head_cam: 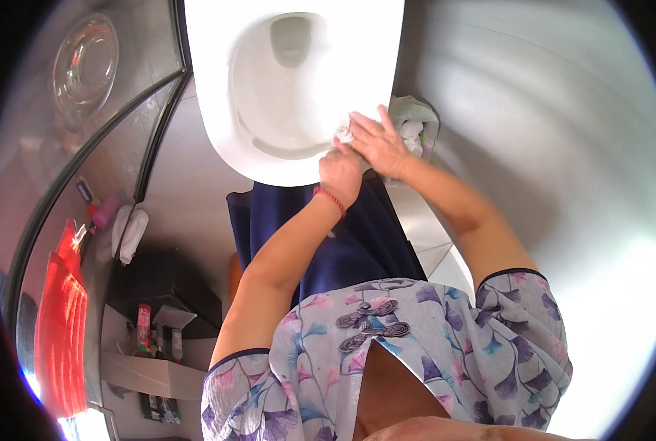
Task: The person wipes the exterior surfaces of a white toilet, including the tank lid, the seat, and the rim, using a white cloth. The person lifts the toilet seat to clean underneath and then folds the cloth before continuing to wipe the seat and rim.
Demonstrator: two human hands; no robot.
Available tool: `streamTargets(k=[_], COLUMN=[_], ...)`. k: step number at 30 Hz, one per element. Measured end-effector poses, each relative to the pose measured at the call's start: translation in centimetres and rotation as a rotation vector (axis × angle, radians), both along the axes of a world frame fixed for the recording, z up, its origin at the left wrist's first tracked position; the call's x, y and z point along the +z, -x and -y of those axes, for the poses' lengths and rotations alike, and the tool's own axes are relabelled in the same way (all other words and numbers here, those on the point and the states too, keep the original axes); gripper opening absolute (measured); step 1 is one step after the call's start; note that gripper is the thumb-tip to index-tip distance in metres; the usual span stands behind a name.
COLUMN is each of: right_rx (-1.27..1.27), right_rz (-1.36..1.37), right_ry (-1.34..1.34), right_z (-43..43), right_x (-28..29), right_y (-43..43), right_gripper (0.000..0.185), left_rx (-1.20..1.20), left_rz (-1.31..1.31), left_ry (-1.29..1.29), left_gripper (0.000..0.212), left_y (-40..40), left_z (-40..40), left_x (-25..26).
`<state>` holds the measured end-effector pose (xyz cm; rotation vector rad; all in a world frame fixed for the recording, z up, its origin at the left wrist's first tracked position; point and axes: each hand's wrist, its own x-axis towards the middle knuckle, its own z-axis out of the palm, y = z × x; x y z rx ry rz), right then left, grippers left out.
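A white toilet bowl (217, 121) without a visible lid stands before me, its rim very bright. Over the right front part of the rim my two hands are close together. Between their fingertips sits a small crumpled white wad (344, 133), which looks like tissue. My right hand (380, 144) is palm down with fingers spread, the fingertips beside the wad. Curled fingers mark my left hand (341, 172), one finger reaching towards the wad; its inner side is hidden. A red bead bracelet (330, 200) circles the left wrist.
Right of the bowl, a lined waste bin (421, 113) holds white crumpled paper. Dark-framed glass panels (124, 121) rise on the left, near a red hanging cloth (63, 325). Lower left, a white shelf (151, 375) carries bottles beside a black box (168, 286).
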<state>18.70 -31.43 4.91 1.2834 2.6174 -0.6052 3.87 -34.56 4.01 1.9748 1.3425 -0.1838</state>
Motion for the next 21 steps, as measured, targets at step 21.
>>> streamTargets(k=[21], right_rx=[-0.224], right_rz=[0.057], right_ry=[0.011], right_z=[2.1], right_x=[0.8], right_y=[5.4], right_gripper=[0.021], left_rx=[-0.371], left_rz=[-0.112], left_ry=[0.16], left_gripper=[0.011], left_y=[4.2], left_z=[-3.1], left_x=[0.3])
